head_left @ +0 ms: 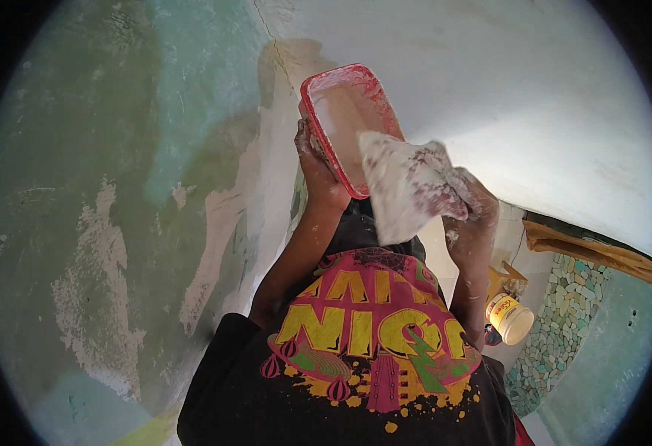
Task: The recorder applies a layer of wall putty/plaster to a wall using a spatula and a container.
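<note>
Red plastic, smeared with white, made up the tub [378, 104] that the left hand [320, 167] was holding. That hand was wrapped around the tub's left side, with its thumb side up near the rim. The tub was tipped so its open top showed, and pale, wet paste [337, 123] lay inside. It was up in front of the person's chest, near the corner where two walls met. The right hand [481, 199] had a tight hold on a flat spreader [400, 186], covered in white paste with dark spots. One corner of the spreader was in front of the tub's right edge, but I could not tell if they touched. White smears were on the right hand and arm too. To the left was a green wall [125, 119] with rough, pale patches [99, 290]. A thin crack [266, 26] ran down near the top. Low on the right, a white bucket [518, 323] with a yellow label was near a patch of little green and tan stones [564, 320]. The person wore a black shirt [370, 334] with a bright pink and yellow picture.
</note>
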Available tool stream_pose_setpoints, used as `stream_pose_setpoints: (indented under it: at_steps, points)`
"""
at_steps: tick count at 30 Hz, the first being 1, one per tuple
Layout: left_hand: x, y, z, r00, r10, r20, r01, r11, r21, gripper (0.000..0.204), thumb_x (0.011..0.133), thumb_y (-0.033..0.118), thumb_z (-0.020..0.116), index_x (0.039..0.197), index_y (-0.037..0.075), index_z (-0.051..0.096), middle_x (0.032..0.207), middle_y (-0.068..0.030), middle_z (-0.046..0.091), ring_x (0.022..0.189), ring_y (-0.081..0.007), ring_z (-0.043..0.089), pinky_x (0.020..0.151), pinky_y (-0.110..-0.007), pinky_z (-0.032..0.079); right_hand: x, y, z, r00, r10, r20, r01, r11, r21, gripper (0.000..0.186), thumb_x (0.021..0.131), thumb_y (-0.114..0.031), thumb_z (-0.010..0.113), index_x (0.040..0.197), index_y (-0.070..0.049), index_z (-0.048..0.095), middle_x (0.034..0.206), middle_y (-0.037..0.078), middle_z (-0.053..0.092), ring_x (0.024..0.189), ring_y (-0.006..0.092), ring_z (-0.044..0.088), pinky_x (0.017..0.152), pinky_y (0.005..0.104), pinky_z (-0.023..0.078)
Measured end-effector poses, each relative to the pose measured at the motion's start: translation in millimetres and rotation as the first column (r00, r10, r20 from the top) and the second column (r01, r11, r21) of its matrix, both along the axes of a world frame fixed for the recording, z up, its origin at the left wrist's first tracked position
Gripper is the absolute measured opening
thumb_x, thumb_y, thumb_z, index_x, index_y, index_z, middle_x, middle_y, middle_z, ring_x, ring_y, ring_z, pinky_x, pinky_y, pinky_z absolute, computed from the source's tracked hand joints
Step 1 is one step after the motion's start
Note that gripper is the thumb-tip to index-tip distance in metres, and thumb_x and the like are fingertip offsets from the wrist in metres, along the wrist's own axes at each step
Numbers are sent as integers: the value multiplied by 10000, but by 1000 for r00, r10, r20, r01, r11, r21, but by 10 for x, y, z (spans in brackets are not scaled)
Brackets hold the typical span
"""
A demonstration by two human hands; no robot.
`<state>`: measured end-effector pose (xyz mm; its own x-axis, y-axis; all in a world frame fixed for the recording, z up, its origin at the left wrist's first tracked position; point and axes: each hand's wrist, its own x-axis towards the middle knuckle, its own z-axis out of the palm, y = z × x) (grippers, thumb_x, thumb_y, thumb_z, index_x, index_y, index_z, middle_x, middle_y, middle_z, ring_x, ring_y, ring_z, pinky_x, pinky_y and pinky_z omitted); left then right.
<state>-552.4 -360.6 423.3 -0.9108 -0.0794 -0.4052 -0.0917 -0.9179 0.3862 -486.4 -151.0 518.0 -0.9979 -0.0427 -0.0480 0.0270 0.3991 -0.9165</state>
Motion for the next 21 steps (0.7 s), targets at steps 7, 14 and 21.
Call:
stream_pose_setpoints:
  at_steps: [7, 14, 21]
  points:
    - [53, 77, -104, 993, -44, -108, 54, 995, 89, 480, 1025, 492, 388, 1341, 153, 514, 1294, -29, 570, 1197, -216, 558, 1034, -395, 447, -68, -7, 50, 999, 30, -27, -38, 934, -354, 632, 759, 65, 659, 1370, 68, 499, 1355, 180, 560, 1247, 237, 555, 1042, 369, 459]
    - [93, 111, -118, 996, -73, -47, 77, 993, 84, 530, 982, 527, 432, 1336, 145, 528, 1295, -56, 582, 1188, -264, 566, 1023, -432, 456, -258, -183, 330, 1000, 21, 0, -18, 856, -517, 626, 826, 56, 657, 1417, 88, 452, 1382, 174, 561, 1242, 222, 565, 1040, 335, 463]
    - [141, 191, -70, 998, -65, 25, 63, 996, 56, 520, 998, 532, 410, 1350, 165, 520, 1289, -57, 589, 1177, -253, 572, 996, -435, 481, -242, -565, 49, 893, -173, -416, 181, 983, -21, 526, 830, 62, 628, 1338, -71, 603, 1346, 142, 619, 1118, 282, 672, 892, 363, 569]
